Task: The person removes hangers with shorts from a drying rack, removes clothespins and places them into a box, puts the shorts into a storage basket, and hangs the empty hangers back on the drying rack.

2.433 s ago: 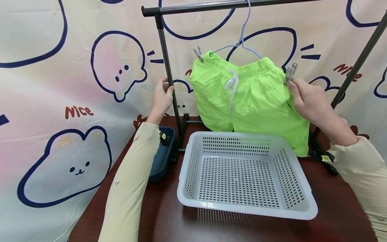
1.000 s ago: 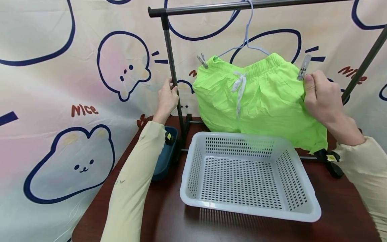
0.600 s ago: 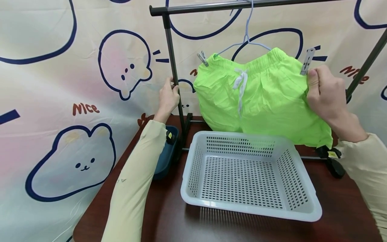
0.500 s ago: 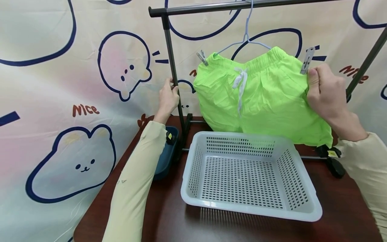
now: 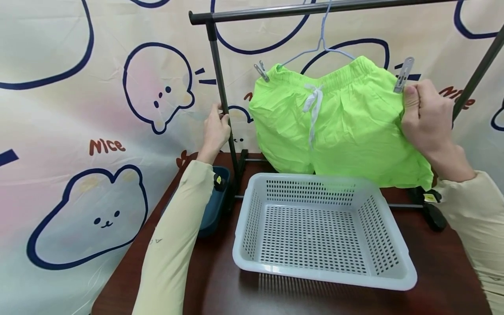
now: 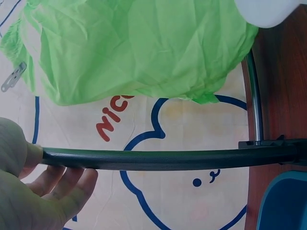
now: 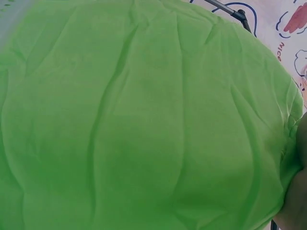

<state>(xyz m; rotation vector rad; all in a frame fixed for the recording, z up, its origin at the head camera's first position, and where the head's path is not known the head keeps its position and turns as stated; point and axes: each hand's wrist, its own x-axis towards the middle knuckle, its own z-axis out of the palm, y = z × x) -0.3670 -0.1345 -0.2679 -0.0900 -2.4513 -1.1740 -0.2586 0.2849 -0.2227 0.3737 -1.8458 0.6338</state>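
Note:
Neon green shorts [image 5: 338, 127] with a white drawstring hang from a light blue hanger [image 5: 323, 39] on a dark clothes rack. Two grey clothespins sit at the waistband, one at the left corner [image 5: 261, 71] and one at the right [image 5: 404, 75]. My right hand [image 5: 429, 118] grips the shorts' right side just below the right clothespin, thumb in front. In the right wrist view the green cloth [image 7: 144, 120] fills most of the picture. My left hand [image 5: 215, 131] holds the rack's left post [image 6: 168, 159], thumb on one side and fingers on the other.
A white perforated basket [image 5: 315, 273] stands on the dark wooden table [image 5: 220, 284] in front of the shorts. Left of it is a blue tray [image 5: 210, 218], partly behind my left sleeve. The rack's top bar [image 5: 267, 13] runs overhead, before a cartoon-printed cloth [image 5: 98, 109].
My right hand has moved right from beside the right clothespin, drawing that side of the shorts outward and a little upward. The hem has lifted. My left hand stays at the post.

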